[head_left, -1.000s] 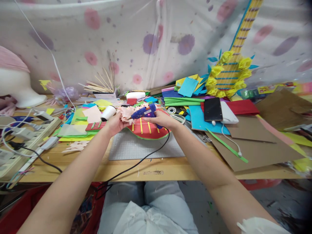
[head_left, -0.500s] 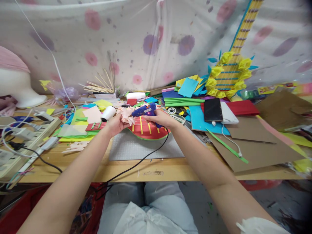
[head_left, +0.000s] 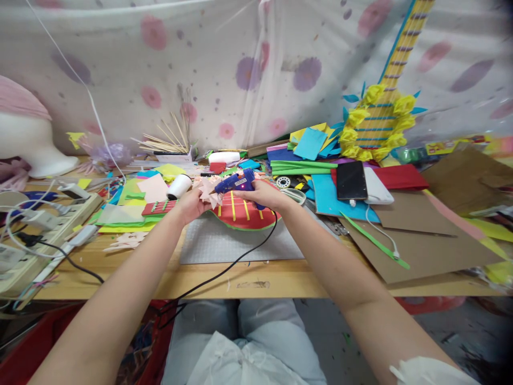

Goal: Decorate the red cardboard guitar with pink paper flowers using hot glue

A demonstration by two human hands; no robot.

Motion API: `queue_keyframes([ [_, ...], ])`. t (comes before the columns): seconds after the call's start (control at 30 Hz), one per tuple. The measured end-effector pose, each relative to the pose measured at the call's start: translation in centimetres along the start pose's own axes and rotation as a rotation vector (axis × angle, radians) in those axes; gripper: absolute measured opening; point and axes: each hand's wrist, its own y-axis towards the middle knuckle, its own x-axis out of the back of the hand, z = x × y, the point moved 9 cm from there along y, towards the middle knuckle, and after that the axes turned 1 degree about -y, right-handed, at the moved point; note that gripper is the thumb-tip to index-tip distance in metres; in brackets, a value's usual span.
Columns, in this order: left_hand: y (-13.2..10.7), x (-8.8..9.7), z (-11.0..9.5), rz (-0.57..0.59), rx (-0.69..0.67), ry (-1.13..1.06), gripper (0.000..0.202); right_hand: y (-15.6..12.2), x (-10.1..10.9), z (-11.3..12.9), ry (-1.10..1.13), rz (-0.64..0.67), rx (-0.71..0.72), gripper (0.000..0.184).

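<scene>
My right hand (head_left: 262, 194) is wrapped round a blue hot glue gun (head_left: 236, 182), its nozzle pointing left. The nozzle tip meets a pale pink paper flower (head_left: 210, 193) that my left hand (head_left: 191, 206) pinches by its edge. Both hands are held over a red guitar-shaped craft (head_left: 236, 214) with yellow strips, white strings and a green rim. Its red neck (head_left: 158, 207) runs out to the left. Beneath the craft lies a grey cutting mat (head_left: 216, 248). The glue gun's black cord (head_left: 224, 271) loops down over the table edge.
At left are a power strip (head_left: 76, 222) with plugs and cables and a white mannequin head (head_left: 28, 139). Bamboo sticks (head_left: 168, 141) stand behind. To the right lie a phone (head_left: 351, 182), a power bank (head_left: 377, 187) and brown cardboard (head_left: 433, 246). A yellow-flowered guitar craft (head_left: 379, 125) leans against the curtain.
The pink flower has turned a little in my left hand. The glue gun has shifted slightly left and tilted, staying at the flower.
</scene>
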Motion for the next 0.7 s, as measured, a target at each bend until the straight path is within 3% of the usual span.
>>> queue_keyframes([
  [0.3,-0.5,-0.4,0.0,-0.016,0.022,0.089,0.017,0.3,0.6,0.1,-0.011,-0.082,0.021,0.038],
  [0.53,-0.6,-0.1,-0.1,-0.032,0.028,0.100,0.019,0.0,0.7,0.8,-0.127,-0.077,0.063,0.037],
  [0.7,-0.8,0.0,-0.2,-0.046,0.044,0.056,0.020,-0.2,0.6,0.8,-0.081,-0.067,0.054,0.038],
])
